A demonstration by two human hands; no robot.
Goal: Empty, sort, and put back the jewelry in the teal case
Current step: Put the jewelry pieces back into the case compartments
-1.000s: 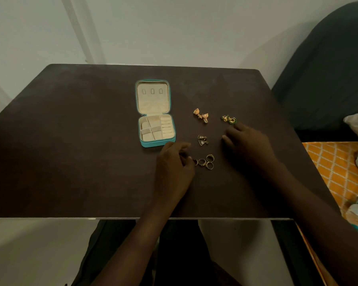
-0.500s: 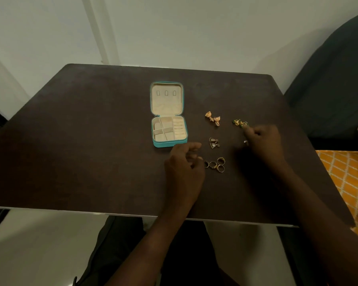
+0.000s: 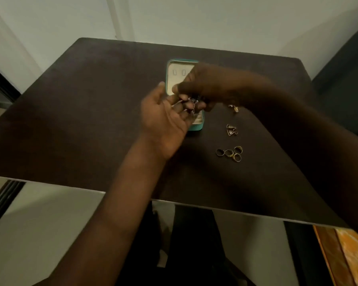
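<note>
The teal case [image 3: 198, 127] lies open on the dark table [image 3: 91, 120], mostly hidden behind my hands; its cream lid [image 3: 175, 73] shows at the back. My left hand [image 3: 165, 120] is raised palm up, fingers spread, in front of the case. Just above its fingertips, my right hand [image 3: 207, 85] pinches small earrings [image 3: 193, 103], which are blurred. Several rings [image 3: 229, 152] lie grouped on the table to the right. A pair of triangular earrings [image 3: 231, 130] lies behind them, and a gold earring [image 3: 235, 108] peeks out under my right forearm.
The table's front edge [image 3: 194, 203] runs close to my body. A dark seat [image 3: 347, 83] stands at the right. An orange patterned cloth [image 3: 353, 256] lies at the lower right, below the table. A pale wall [image 3: 194, 21] is behind.
My right hand picked up the green-gold earrings at the right and carried them left over the case. My left hand left the rings, rose and turned palm up under them.
</note>
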